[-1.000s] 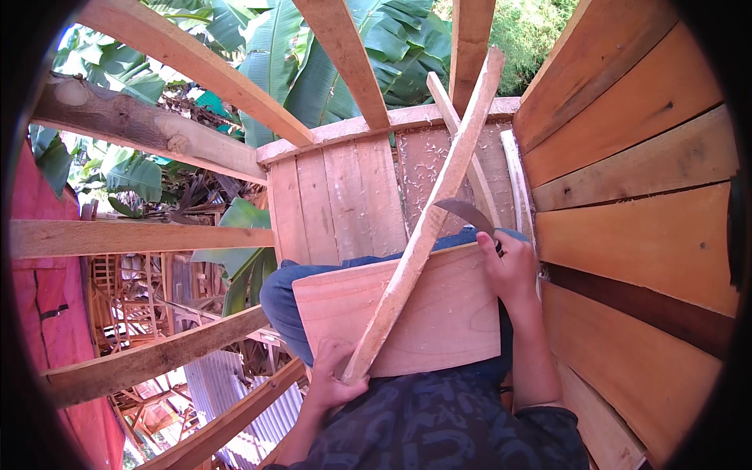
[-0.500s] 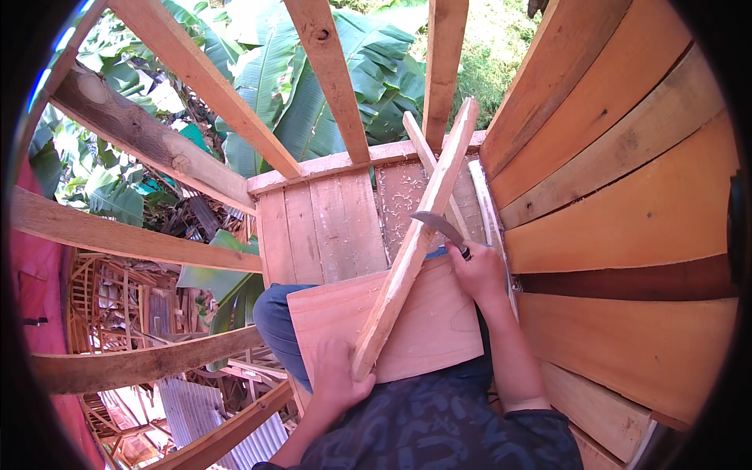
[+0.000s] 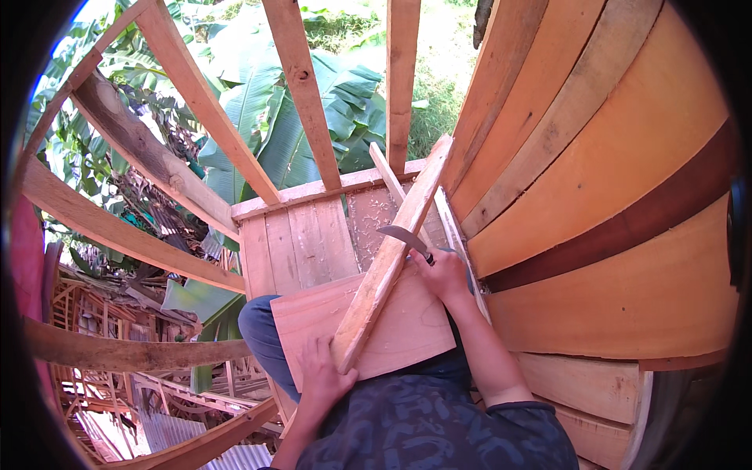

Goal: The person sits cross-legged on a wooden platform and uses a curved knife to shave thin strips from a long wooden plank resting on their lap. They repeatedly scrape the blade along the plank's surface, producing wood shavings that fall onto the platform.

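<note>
A long pale wooden stick (image 3: pixel 374 291) slants from my lap up to the right, over a flat plywood board (image 3: pixel 415 329) lying across my thighs. My left hand (image 3: pixel 323 374) is closed on the stick's lower end, its thumb at the tip and its fingers over the near side. In my right hand (image 3: pixel 440 274) is a knife (image 3: pixel 406 237) with a curved blade and a dark handle. The blade lies across the stick a little above its middle, pointing left. Whether its edge bites into the wood cannot be seen.
Behind the stick leans a thinner wooden strip (image 3: pixel 385 168). Wood shavings (image 3: pixel 372 211) are scattered on the plank floor (image 3: pixel 313 243) ahead. A plank wall (image 3: pixel 580 204) rises close on my right. Upright slats (image 3: pixel 305 94) stand ahead and left, with banana leaves beyond them.
The whole view has swung, so the scene sits farther left. Both hands keep their grips, and the knife crosses the stick at about the same place.
</note>
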`<act>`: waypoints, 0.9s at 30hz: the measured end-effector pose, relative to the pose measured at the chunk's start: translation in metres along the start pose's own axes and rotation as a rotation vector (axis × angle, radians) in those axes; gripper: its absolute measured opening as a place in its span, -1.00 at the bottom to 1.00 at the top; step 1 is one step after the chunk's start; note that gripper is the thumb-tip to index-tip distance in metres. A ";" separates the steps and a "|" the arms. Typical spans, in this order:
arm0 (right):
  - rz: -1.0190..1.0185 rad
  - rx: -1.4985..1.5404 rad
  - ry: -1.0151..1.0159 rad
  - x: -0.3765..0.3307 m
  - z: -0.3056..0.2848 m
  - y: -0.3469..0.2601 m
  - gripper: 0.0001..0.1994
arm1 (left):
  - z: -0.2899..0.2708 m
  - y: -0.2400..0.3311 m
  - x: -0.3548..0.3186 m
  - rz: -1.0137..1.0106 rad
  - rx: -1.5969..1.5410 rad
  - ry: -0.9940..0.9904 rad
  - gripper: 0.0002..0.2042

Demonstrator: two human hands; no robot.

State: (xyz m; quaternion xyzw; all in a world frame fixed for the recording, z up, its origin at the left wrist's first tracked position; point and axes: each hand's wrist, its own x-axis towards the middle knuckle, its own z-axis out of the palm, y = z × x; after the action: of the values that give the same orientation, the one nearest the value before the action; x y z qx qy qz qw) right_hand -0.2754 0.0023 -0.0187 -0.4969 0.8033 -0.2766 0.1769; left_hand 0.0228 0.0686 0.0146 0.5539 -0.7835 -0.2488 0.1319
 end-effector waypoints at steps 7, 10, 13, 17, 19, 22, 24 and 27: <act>-0.037 0.257 0.099 -0.012 0.007 0.014 -0.49 | -0.008 -0.009 -0.004 -0.007 -0.073 -0.053 -0.32; -0.064 0.444 0.150 -0.023 0.018 0.023 -0.47 | -0.011 -0.004 -0.010 -0.030 -0.234 -0.076 -0.33; -0.031 0.749 0.025 -0.043 0.003 -0.007 -0.48 | -0.008 0.000 -0.021 -0.035 -0.261 -0.071 -0.33; -0.032 0.934 -0.106 -0.048 0.001 -0.036 -0.59 | -0.012 0.016 -0.020 -0.015 -0.283 -0.048 -0.32; 0.036 1.037 -0.132 -0.048 0.000 -0.050 -0.62 | -0.011 0.017 -0.020 0.021 -0.245 -0.009 -0.33; 0.184 1.199 -0.192 -0.049 -0.002 -0.057 -0.63 | -0.008 0.013 -0.022 0.087 -0.208 0.001 -0.35; 0.182 1.268 -0.193 -0.047 0.002 -0.054 -0.65 | -0.018 0.018 -0.017 0.077 -0.252 -0.074 -0.35; 0.151 1.362 -0.223 -0.049 0.006 -0.051 -0.68 | -0.035 -0.013 0.006 -0.040 -0.532 -0.388 -0.34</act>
State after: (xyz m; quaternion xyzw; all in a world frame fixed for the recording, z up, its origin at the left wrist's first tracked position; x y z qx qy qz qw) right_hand -0.2149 0.0263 0.0082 -0.2433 0.4601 -0.6535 0.5496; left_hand 0.0481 0.0514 0.0363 0.4575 -0.6907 -0.5479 0.1155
